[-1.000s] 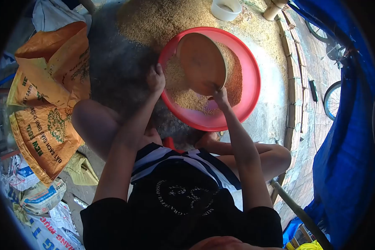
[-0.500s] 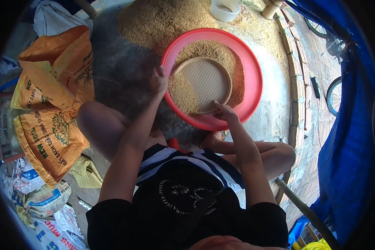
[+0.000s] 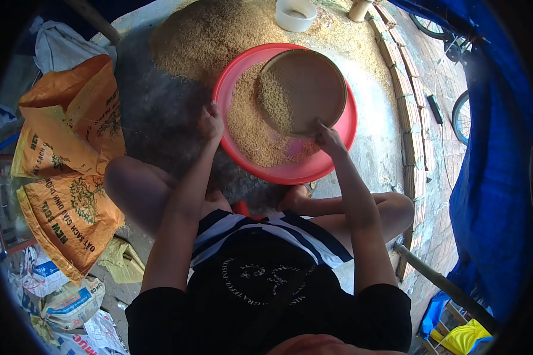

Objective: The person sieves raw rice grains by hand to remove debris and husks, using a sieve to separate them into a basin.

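A wide red plastic basin [image 3: 350, 121] rests on the floor in front of my crossed legs, with yellowish grain [image 3: 249, 131] lying inside. My left hand [image 3: 211, 123] is closed on the basin's left rim. In my right hand [image 3: 329, 139] is the near edge of a round sieve [image 3: 317, 89], the fingers wrapped on its rim. The sieve is tilted over the far right part of the basin, and some grain sits along its left side. Part of the basin's floor is hidden beneath it.
A large heap of grain [image 3: 201, 38] spreads over the concrete beyond the basin, near a white plastic tub [image 3: 295, 16]. Orange sacks [image 3: 71, 160] and other bags lie to the left. On the right are a row of bricks [image 3: 413, 118] and a blue tarp [image 3: 497, 165].
The sieve has moved up and to the right within the basin and has tilted, with my right hand on it. More grain shows at the basin's left. My left hand stays at the rim.
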Tool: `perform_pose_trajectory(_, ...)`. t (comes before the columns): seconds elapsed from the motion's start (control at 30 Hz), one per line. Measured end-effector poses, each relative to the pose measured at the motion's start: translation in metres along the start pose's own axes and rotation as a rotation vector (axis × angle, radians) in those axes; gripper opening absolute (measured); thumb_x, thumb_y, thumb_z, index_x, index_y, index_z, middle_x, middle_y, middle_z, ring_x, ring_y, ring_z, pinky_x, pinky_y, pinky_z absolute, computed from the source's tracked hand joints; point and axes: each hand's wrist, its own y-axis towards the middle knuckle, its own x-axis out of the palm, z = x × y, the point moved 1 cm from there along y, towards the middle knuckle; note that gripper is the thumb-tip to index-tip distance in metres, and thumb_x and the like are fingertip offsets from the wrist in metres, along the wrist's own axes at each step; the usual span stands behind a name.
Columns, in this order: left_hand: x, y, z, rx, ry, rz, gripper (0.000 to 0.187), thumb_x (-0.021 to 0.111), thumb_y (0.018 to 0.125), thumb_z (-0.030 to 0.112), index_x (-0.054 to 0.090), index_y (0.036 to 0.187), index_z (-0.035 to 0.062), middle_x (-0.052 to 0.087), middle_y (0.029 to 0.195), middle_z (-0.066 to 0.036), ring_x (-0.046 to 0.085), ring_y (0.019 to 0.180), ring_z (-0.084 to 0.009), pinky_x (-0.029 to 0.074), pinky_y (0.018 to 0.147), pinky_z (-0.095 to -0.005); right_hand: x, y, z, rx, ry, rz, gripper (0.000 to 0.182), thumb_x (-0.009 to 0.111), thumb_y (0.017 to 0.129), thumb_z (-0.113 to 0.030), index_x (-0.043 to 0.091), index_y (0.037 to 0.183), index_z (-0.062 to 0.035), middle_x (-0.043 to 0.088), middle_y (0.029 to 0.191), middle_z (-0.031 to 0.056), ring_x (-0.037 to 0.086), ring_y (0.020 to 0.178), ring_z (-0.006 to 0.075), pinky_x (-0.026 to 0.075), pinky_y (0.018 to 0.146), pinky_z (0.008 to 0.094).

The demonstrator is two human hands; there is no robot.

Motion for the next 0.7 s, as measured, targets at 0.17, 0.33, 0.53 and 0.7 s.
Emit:
perform_pose_trajectory(0.17, 0.000, 0.001, -0.001, -0.023, 0.043, -0.024, 0.047, 0.032, 0.078, 0.047, 0.052, 0.091, 0.0057, 0.055, 0.082, -0.020, 0.052, 0.078, -0.0379, 0.040, 0.068, -0.0436, -0.006, 0.004, 0.006, -0.411, -0.669, 0.019, 0.022, 0.049, 0.076, -0.021, 0.052, 0.091, -0.0064, 0.051, 0.060, 0.0054, 0.051, 0.053, 0.0173, 0.042, 0.049, 0.0296)
perform_pose_trajectory(0.33, -0.008, -0.002, 0.007, -0.046, -0.032, -0.081, 0.044, 0.035, 0.078, 0.044, 0.052, 0.090, 0.0041, 0.055, 0.080, -0.021, 0.050, 0.080, -0.0386, 0.039, 0.068, -0.0439, 0.043, -0.032, -0.021, -0.901, -1.316, 0.068, 0.027, 0.047, 0.069, -0.006, 0.053, 0.094, -0.0132, 0.054, 0.066, 0.0171, 0.053, 0.061, 0.0324, 0.042, 0.055, 0.0396)
perform_pose_trajectory(0.53, 0.001, 0.000, -0.003, -0.018, -0.002, -0.050, 0.043, 0.031, 0.078, 0.045, 0.049, 0.089, 0.0073, 0.055, 0.078, -0.021, 0.051, 0.074, -0.0401, 0.040, 0.065, -0.0460, 0.046, -0.032, -0.071, -0.876, -1.215, 0.494, 0.027, 0.048, 0.071, -0.009, 0.050, 0.098, -0.0097, 0.054, 0.062, 0.0167, 0.053, 0.059, 0.0328, 0.041, 0.052, 0.0399)
perform_pose_trajectory(0.7, -0.002, -0.002, 0.002, 0.011, -0.006, -0.037, 0.040, 0.033, 0.080, 0.042, 0.050, 0.087, 0.0063, 0.054, 0.076, -0.022, 0.050, 0.073, -0.0413, 0.040, 0.064, -0.0464, 0.014, -0.018, -0.097, -0.825, -1.340, 0.687, 0.024, 0.045, 0.076, -0.016, 0.051, 0.099, -0.0105, 0.055, 0.067, 0.0181, 0.053, 0.064, 0.0348, 0.041, 0.057, 0.0419)
